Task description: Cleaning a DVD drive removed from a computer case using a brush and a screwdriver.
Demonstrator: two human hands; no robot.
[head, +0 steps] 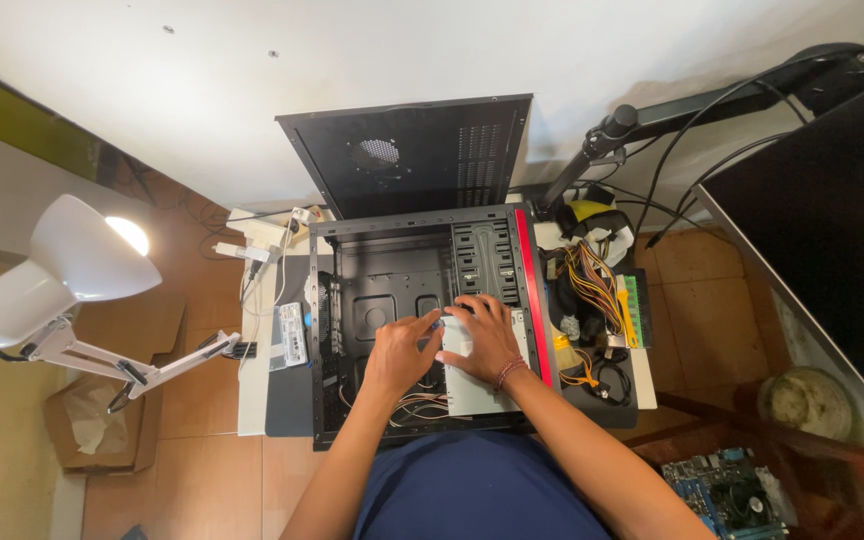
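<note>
An open black computer case (352, 290) with a red front strip lies flat on a small white table (252, 400). Both of my hands reach inside it. My left hand (400, 350) rests on the edge of a silver-grey drive unit (474, 395), fingers bent toward its top left corner. My right hand (485, 335) lies flat on top of the same unit, fingers spread toward the drive bay. A beaded bracelet sits on my right wrist. Thin wires (417, 407) trail inside the case below my left hand.
The removed black side panel (412, 160) leans on the wall behind the case. A bundle of coloured power cables (592, 285) lies right of the case. A lit white desk lamp (72, 265) stands at left, a dark monitor (822, 230) at right, a motherboard (732, 495) on the floor.
</note>
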